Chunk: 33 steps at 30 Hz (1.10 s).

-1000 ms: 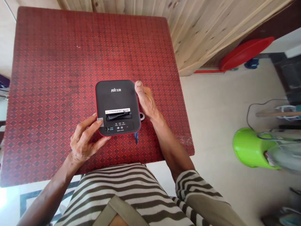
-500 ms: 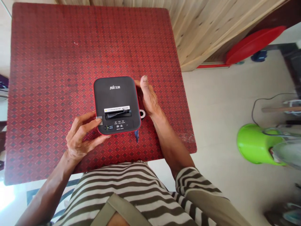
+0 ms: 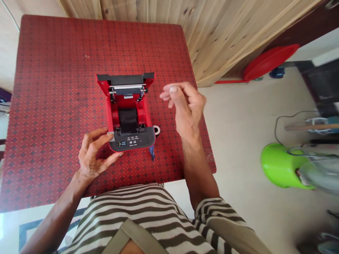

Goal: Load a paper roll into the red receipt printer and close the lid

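A red and black label printer point(image 3: 132, 141) stands on the table, its lid point(image 3: 124, 79) tilted up at the back. Inside the red compartment lies a dark strip point(image 3: 128, 120). My left hand point(image 3: 92, 151) grips the printer's front left corner, its fingers on the grey latch point(image 3: 110, 137) and its thumb along the front edge. Off to the printer's right, my right hand point(image 3: 186, 109) is raised, fingers loosely extended and holding nothing. Partly hidden by the printer's right side is a roll with a white core point(image 3: 156, 130), and a dark blue strip point(image 3: 152, 153) hangs below it.
The red patterned table point(image 3: 60, 88) reaches up to a wooden panel wall point(image 3: 169, 14). On the floor to the right are a green bucket point(image 3: 278, 165), a cable point(image 3: 278, 123) and a large red basin point(image 3: 270, 63) leaning by the wall.
The printer's lid has swung up, exposing the compartment. My right hand has moved away from the printer's side, up and to the right. My left hand keeps its place on the corner.
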Motion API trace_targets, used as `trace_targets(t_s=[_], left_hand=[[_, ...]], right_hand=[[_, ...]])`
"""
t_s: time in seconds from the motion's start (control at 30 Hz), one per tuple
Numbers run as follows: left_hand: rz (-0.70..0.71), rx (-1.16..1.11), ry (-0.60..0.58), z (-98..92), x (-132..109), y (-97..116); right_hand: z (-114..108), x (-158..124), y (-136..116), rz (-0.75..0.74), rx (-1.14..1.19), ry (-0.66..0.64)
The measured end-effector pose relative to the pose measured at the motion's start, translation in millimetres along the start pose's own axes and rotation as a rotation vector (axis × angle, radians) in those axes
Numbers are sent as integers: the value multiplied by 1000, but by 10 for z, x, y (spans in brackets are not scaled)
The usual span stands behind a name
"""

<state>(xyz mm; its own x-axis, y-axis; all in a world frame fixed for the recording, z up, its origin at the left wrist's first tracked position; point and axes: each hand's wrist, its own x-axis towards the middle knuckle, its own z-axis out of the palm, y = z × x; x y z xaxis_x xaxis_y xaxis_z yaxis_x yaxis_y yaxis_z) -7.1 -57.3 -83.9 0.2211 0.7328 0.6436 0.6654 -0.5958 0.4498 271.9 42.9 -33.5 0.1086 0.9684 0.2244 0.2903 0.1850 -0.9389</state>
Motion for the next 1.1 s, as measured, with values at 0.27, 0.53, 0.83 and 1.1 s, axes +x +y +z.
trace_targets(t_s=[0.27, 0.53, 0.83, 1.1], left_hand=[[31, 57, 6, 15, -32, -23], [41, 68, 0, 25, -49, -40], [8, 41, -10, 19, -57, -35], [29, 38, 6, 29, -39, -62]], right_hand=[[399, -36, -583, -308, -688, -703], [831, 179, -579, -362, -1019, -903], [129, 14, -591, -375, -478, -593], [-89, 63, 500, 22, 86, -77]])
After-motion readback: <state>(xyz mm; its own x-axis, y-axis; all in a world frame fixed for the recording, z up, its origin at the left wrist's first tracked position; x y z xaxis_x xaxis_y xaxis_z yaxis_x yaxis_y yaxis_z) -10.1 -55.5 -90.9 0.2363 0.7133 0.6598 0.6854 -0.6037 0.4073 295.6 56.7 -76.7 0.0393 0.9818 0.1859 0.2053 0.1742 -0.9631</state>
